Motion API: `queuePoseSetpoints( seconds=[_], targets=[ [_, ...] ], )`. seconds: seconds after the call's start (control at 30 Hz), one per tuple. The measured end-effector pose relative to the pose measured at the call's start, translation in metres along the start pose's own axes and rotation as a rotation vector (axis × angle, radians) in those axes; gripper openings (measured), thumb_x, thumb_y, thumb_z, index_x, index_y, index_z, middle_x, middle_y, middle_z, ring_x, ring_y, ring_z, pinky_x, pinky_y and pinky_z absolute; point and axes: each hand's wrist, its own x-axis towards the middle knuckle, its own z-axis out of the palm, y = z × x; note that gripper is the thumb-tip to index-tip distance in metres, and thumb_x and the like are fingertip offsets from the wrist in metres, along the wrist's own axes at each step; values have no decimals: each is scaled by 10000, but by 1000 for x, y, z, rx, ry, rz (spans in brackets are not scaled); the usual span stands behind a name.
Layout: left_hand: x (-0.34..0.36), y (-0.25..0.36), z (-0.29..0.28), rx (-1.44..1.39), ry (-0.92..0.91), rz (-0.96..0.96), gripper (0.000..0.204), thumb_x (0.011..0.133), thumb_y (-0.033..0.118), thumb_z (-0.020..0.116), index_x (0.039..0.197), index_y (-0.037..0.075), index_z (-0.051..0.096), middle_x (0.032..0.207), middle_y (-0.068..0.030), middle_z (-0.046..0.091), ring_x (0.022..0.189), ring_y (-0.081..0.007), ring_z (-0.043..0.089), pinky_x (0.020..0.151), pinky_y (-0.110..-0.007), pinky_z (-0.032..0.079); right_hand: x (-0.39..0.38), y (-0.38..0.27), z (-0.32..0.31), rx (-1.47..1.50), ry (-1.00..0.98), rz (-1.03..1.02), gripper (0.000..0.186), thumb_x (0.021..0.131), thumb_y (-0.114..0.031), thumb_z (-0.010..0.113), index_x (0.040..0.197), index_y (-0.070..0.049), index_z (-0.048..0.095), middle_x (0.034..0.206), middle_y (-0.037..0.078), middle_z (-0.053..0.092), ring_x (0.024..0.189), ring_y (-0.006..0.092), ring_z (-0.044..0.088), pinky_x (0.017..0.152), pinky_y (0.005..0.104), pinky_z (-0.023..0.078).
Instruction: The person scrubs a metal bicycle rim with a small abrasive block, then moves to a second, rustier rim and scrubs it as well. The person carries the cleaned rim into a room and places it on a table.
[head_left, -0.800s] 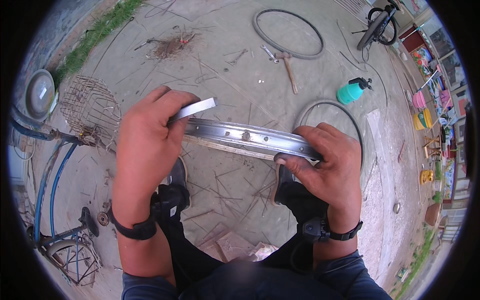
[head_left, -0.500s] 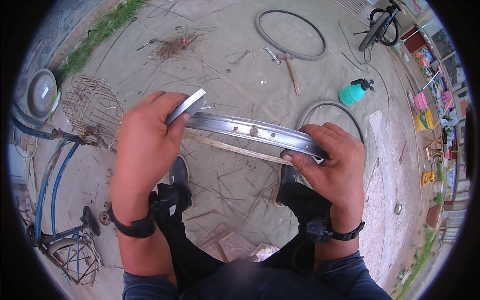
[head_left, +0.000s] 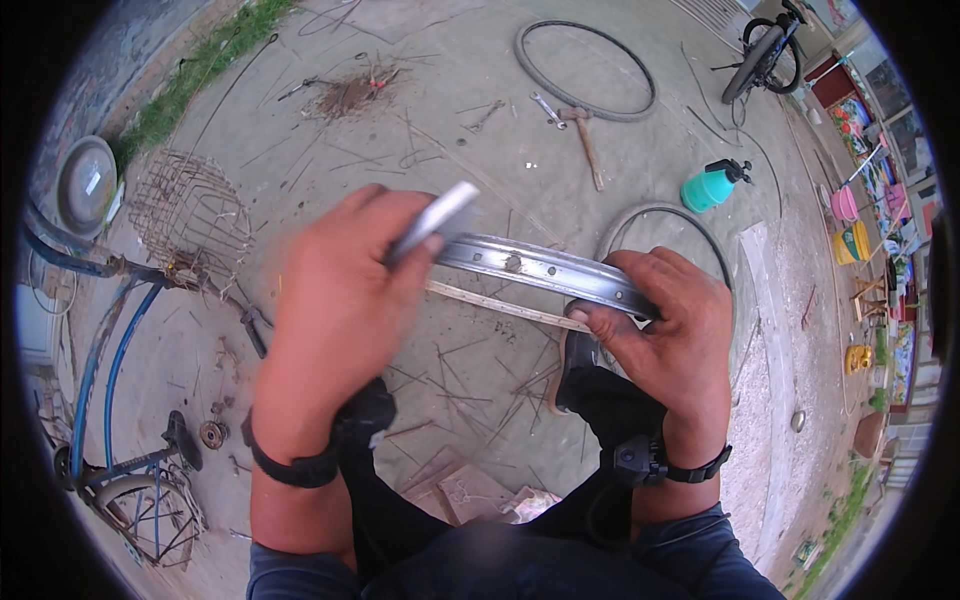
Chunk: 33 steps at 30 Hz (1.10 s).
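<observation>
A silver bicycle wheel rim (head_left: 540, 270), its row of small spoke holes facing up, is held out in front of my legs. My right hand (head_left: 678, 325) grips its right part, with the thumb underneath and the fingers over the top. My left hand (head_left: 345, 290), slightly blurred, is closed around a flat grey piece with a pale edge (head_left: 432, 224). That piece lies over the rim's left part, and my hand hides whatever portion of the rim is beneath it. The piece's exact kind is unclear.
Loose spokes (head_left: 462, 385) litter the concrete between my feet. Ahead lie a tyre (head_left: 648, 98), a hammer (head_left: 590, 160) and a wrench (head_left: 547, 108). A teal spray bottle (head_left: 708, 188) stands on the right. At left are a blue bicycle frame (head_left: 115, 355) and a wire basket (head_left: 190, 210).
My left hand has moved right along the rim with the grey piece, covering more of the rim's left part. My right hand keeps its grip almost unmoved.
</observation>
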Motion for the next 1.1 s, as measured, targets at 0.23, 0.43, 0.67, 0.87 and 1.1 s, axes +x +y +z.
queuePoseSetpoints(
  seconds=[0.23,0.43,0.67,0.87,1.1],
  targets=[
    [6,-35,-2,56,140,-5,186,952,5,659,1138,-14,658,865,-45,623,721,-127,563,670,-280,472,-1,9,-6,34,0,45,354,713,-158,898,973,3,719,763,102,626,660,242,607,602,341,456],
    [6,-71,-16,90,105,-155,202,936,42,666,1137,19,664,936,-127,670,813,-290,630,734,-370,507,-2,25,-19,68,11,99,315,764,-125,853,1027,-16,717,836,105,633,711,240,632,647,324,483],
    [7,-79,-8,280,73,-56,171,921,60,661,1091,53,674,1016,-174,682,906,-410,648,760,-461,510,0,19,-15,59,12,100,315,796,-118,830,1072,-24,713,843,100,644,717,228,631,653,322,485],
    [10,-81,1,284,113,-14,163,914,46,659,1075,67,677,967,-156,663,895,-405,644,758,-479,508,1,17,-16,71,-22,116,320,819,-107,831,1089,5,702,833,87,637,717,192,613,652,301,472],
    [14,-63,8,235,135,20,164,905,38,664,1061,87,684,945,-130,653,852,-393,640,725,-465,506,1,17,-10,90,40,148,272,765,-180,825,1010,-90,748,750,97,626,640,266,596,592,361,453]
  ],
)
